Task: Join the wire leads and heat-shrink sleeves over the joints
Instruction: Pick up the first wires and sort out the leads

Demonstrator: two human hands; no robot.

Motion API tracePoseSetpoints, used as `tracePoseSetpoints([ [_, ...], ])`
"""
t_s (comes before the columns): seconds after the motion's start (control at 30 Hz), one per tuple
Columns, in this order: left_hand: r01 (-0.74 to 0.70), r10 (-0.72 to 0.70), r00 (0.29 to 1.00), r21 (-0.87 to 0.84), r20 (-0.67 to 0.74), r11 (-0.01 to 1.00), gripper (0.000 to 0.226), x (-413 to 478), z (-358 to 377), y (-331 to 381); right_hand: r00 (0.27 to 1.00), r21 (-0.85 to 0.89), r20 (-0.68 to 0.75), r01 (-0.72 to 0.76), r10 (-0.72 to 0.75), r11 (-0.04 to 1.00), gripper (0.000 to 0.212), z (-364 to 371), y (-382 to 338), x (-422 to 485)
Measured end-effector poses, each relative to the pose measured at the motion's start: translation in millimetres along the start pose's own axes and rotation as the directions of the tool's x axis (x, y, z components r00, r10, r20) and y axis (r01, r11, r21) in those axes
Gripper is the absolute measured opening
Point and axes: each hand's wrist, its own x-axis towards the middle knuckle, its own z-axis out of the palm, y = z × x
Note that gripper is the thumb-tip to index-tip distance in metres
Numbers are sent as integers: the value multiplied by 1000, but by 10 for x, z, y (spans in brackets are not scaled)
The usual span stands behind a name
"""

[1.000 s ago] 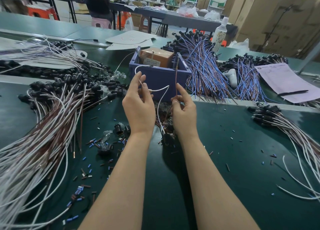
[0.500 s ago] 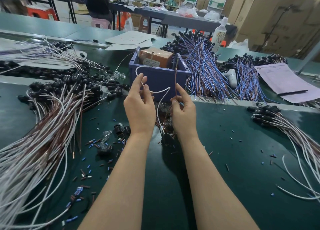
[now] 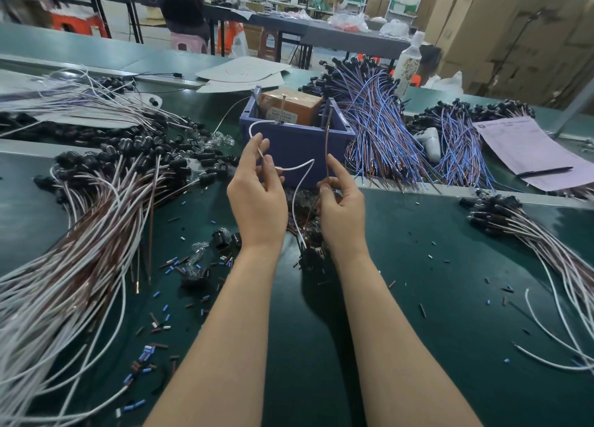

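joining step, leads still apart: left hand [image 3: 257, 201] pinches white lead [image 3: 295, 168], right hand [image 3: 342, 211] pinches brown lead [image 3: 327, 150]. next move likely calls for bringing their ends together.

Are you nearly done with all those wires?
Not nearly. The blue bundles may be finished. In hand: left hand pinches a white wire, right hand holds a brown wire, ends not joined yet. Still to do: the big pile and loose sleeves on the mat.

1. One wide-angle view, from the person's head, faces forward and down over the green table [image 3: 450, 298].
2. It is close: left hand [image 3: 257, 198] and right hand [image 3: 342, 214] fill mid-frame.
3. Far benches [image 3: 337, 38] and cartons [image 3: 514, 25] line the top.
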Motion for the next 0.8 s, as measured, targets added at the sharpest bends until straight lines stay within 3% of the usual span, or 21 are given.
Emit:
tracePoseSetpoints([
  [0.37, -65, 67, 997, -57, 33, 996, 33, -24, 23, 22, 1000, 7, -8, -14, 14, 1000, 48, -11, -17, -3],
  [0.8, 61, -59, 998, -77, 29, 995, 33, 17, 14, -70, 1000, -14, 2, -1, 1, 1000, 48, -14, -26, -11],
])
